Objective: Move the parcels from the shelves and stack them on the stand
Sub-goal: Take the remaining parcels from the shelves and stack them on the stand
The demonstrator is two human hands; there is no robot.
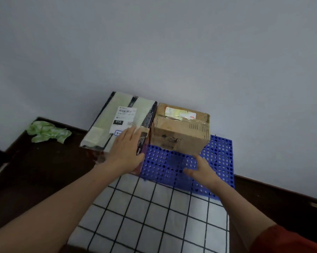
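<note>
Pale labelled parcel [106, 125] and brown box [181, 130] sit side by side on the blue perforated stand [219, 161], against the wall. Left hand [126, 148] lies flat on the pale parcel's near corner, fingers straight. Right hand [199, 169] is loose and empty over the stand, just in front of the brown box.

Item 1: large pale-green and white carton parcel [106, 123] with black edge bands and a dark printed right side. It sits upright at the far left, a white shipping label [123, 117] marked "010" on its top face.

Item 2: smaller brown cardboard box parcel [179, 136], scuffed and sealed with clear tape, with a yellowish label on top. It stands just beside item 1, to the right.

Item 3: blue perforated plastic stand [217, 161], lying flat. Item 2 rests on its far portion; the near and right portions are bare.
</note>
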